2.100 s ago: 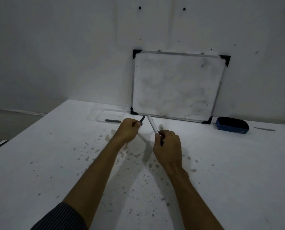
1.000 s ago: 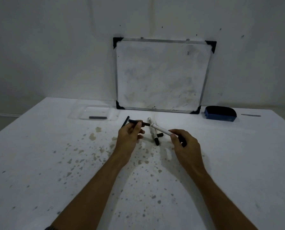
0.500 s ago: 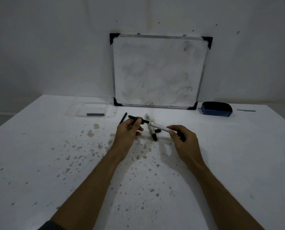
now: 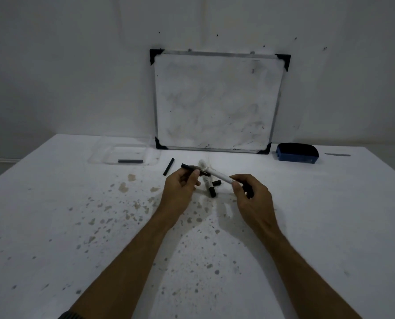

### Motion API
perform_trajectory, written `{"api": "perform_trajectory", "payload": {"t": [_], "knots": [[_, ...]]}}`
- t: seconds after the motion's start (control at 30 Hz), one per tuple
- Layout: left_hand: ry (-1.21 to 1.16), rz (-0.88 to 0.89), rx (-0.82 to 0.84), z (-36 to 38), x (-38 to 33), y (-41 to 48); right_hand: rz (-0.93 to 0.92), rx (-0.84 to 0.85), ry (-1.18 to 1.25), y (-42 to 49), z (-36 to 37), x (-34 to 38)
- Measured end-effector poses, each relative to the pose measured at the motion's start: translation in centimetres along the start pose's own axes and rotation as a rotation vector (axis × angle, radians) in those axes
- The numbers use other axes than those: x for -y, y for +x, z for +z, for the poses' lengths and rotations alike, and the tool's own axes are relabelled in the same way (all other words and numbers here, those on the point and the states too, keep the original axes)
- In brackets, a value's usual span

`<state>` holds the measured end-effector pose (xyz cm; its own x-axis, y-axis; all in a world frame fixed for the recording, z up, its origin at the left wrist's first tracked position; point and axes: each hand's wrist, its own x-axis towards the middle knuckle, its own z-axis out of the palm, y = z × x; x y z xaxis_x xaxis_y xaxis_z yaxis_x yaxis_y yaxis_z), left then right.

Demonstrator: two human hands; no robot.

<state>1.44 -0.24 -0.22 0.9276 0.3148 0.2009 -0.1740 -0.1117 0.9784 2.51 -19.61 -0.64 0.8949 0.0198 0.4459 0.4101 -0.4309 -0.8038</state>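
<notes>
- Right hand [image 4: 254, 200] pinches white marker [image 4: 219, 175]; long axis runs near-right to far-left, pointing left.
- Left hand [image 4: 180, 189] pinches black rod [image 4: 188, 167], its tip at the marker's left end.

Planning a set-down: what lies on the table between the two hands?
In the head view, a marker and a loose black cap lie between the left hand and right hand.
</notes>
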Motion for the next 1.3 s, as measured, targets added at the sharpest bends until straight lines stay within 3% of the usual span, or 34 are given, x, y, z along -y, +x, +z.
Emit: {"api": "perform_trajectory", "payload": {"t": [0.13,0.53,1.03,1.2,1.3], "knots": [[-0.172,-0.081,-0.092,-0.7,0.2,0.5,0.044,-0.013,0.033,0.1,-0.2,0.0],[-0.046,-0.029,-0.033,-0.4,0.2,0.3,-0.017,-0.044,-0.057,-0.1,0.3,-0.2],[-0.058,-0.066,0.069,-0.5,-0.2,-0.1,-0.080,0.000,-0.032,-0.2,0.2,0.1],[-0.217,-0.060,0.092,-0.6,-0.7,0.0,0.104,0.154,0.163,-0.1,-0.4,0.7],[-0.311,-0.007,0.018,-0.2,-1.4,-0.3,0.212,0.279,0.315,-0.2,-0.7,1.8]]}}
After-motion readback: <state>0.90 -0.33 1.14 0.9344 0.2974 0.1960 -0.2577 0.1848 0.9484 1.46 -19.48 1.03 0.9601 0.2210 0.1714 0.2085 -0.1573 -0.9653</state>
